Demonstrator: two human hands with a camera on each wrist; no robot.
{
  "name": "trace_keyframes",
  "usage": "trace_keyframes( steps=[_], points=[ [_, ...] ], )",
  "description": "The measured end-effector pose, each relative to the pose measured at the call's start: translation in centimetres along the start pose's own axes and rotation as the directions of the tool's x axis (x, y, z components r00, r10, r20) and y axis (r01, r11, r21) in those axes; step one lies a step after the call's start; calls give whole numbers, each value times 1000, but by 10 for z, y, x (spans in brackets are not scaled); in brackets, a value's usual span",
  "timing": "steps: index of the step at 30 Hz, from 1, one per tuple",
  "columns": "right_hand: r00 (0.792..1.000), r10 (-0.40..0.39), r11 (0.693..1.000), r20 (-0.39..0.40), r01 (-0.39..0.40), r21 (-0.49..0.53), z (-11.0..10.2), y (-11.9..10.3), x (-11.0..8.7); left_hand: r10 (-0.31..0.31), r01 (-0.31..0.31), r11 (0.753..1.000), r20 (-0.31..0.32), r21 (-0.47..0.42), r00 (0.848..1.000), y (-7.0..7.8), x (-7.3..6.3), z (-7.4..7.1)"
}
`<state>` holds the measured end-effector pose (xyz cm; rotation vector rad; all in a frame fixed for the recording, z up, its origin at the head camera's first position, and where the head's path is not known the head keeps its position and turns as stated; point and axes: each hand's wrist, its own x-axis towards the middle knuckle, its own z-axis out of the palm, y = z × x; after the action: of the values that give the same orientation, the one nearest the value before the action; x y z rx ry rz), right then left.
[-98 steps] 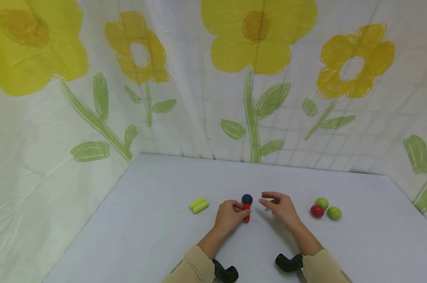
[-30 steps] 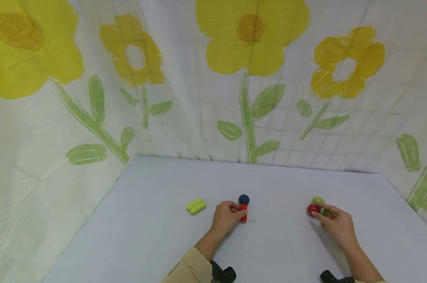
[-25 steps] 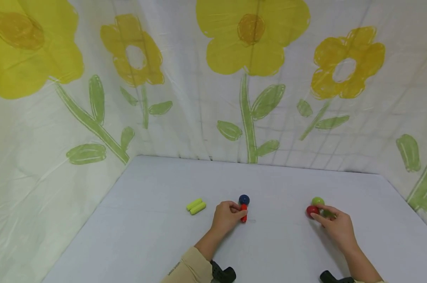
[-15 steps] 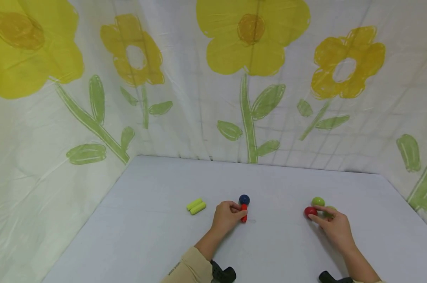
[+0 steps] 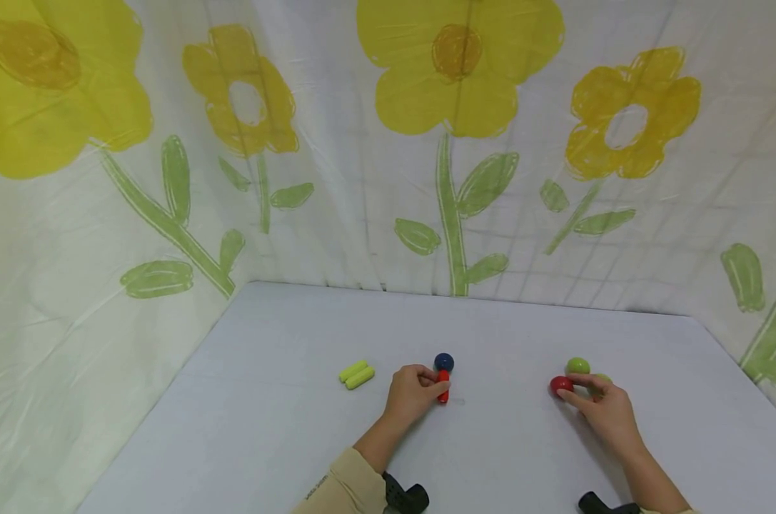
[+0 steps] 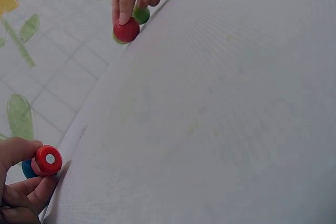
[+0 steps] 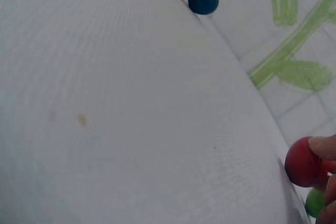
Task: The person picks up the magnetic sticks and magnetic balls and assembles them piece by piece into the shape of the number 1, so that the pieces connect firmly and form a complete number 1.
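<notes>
My left hand pinches a short red rod between thumb and fingers. At the rod's far end sits a blue ball, touching it. The left wrist view shows a pale round spot on the near end of the red rod. My right hand pinches a red ball with thumb and fingertips, at or just above the table. A green ball lies right behind it. Another green ball is partly hidden by the right hand's fingers.
Two yellow-green rods lie side by side left of my left hand. A white cloth-covered table bears everything. Behind it hangs a curtain with painted yellow flowers. Black wrist-worn devices sit at both wrists.
My right hand has gone from beside the blue ball over to the right-hand balls, taken the red ball and drawn it slightly left of the green ones. The left hand keeps its grip.
</notes>
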<state>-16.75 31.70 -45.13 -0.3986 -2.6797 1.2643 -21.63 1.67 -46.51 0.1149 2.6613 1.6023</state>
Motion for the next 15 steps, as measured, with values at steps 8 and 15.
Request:
trace_keyframes(
  steps=[8,15],
  points=[
    [997,-24,999,79,22,35,10,-6,-2,9,-9,1000,5,0,1000,-2,0,0],
    [991,-48,996,127,38,82,23,-15,-8,31,-31,1000,7,-7,1000,-4,1,0]
  ],
)
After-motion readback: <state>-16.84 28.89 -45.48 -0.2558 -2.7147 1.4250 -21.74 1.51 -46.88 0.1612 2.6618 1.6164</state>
